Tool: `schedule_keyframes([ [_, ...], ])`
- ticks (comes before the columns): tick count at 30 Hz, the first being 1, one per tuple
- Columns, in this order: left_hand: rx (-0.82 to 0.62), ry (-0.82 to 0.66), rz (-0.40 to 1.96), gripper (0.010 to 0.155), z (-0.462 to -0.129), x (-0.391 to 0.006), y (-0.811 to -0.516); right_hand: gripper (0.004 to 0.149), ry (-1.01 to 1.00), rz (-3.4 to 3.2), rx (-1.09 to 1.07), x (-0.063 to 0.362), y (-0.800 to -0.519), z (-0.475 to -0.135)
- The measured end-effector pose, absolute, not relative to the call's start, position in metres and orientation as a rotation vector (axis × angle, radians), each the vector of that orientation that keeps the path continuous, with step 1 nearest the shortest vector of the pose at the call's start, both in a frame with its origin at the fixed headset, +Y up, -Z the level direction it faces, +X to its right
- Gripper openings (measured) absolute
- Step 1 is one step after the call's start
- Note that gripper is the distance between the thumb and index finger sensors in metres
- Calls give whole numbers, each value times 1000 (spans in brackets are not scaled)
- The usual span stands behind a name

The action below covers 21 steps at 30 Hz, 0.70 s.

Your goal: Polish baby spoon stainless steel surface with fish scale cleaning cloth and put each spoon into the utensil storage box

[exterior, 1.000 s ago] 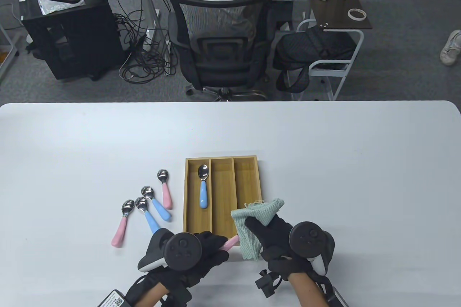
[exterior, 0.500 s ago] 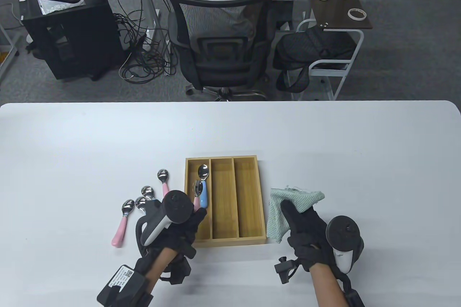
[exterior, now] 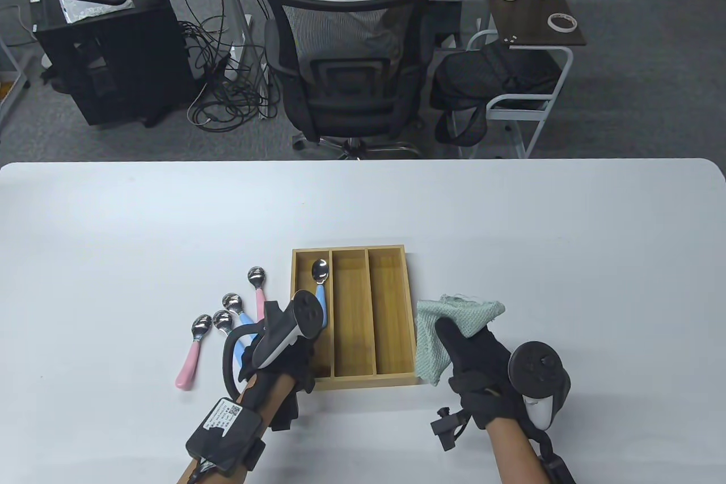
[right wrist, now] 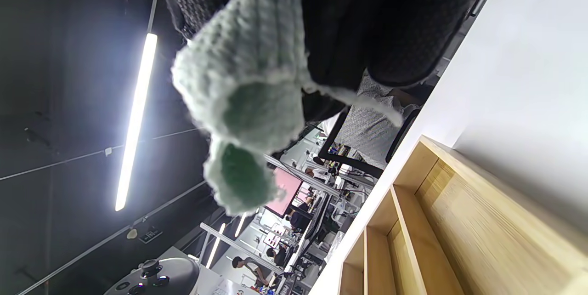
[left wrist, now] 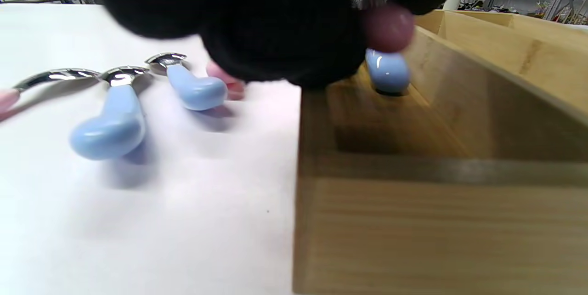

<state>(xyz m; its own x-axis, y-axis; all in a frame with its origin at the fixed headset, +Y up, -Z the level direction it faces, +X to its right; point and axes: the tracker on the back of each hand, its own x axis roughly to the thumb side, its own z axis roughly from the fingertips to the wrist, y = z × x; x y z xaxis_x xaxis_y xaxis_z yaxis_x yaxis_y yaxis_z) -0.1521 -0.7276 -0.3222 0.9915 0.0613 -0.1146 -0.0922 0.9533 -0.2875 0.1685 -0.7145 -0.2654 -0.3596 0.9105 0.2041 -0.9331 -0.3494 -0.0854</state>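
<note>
The wooden storage box (exterior: 351,251) has three compartments, and a blue-handled spoon (exterior: 320,273) lies in the left one. My left hand (exterior: 298,350) reaches over that compartment's near end. In the table view the tracker hides its fingers. In the left wrist view the gloved fingers (left wrist: 275,24) grip a pink-handled spoon (left wrist: 388,26), whose handle end pokes out just above the blue spoon's handle (left wrist: 388,72). My right hand (exterior: 476,359) holds the green cloth (exterior: 454,319) up beside the box's right wall. The cloth (right wrist: 248,88) hangs bunched from the glove.
Left of the box several spoons lie on the white table: a pink one (exterior: 258,291), two blue ones (exterior: 224,322) partly under my left wrist, and a pink one (exterior: 193,350) farthest left. A person sits in an office chair (exterior: 346,81) beyond the table's far edge.
The hands parted. My left hand carried the pink spoon away from the cloth and forward over the box's left compartment. My right hand drew the cloth off to the box's right side.
</note>
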Motion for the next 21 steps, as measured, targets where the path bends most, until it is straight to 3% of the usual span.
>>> schedule_keyframes([
  [7, -223, 100, 176, 61, -315, -184, -702, 44, -196, 1926, 126, 169, -716, -264],
  [11, -141, 154, 233, 58, -310, -227, -684, 44, -191, 1937, 125, 168, -717, -265],
  [15, -97, 279, 246, 56, -302, -280, -693, 44, -187, 1956, 127, 166, -719, -266],
  [17, -134, 343, 270, 61, -298, -301, -710, 44, -189, 1961, 129, 166, -719, -266],
  [19, -346, 362, 248, 68, -300, -315, -721, 44, -189, 1967, 132, 165, -719, -266],
  [21, -342, 375, 212, 71, -298, -319, -727, 44, -189, 1973, 139, 164, -719, -266],
])
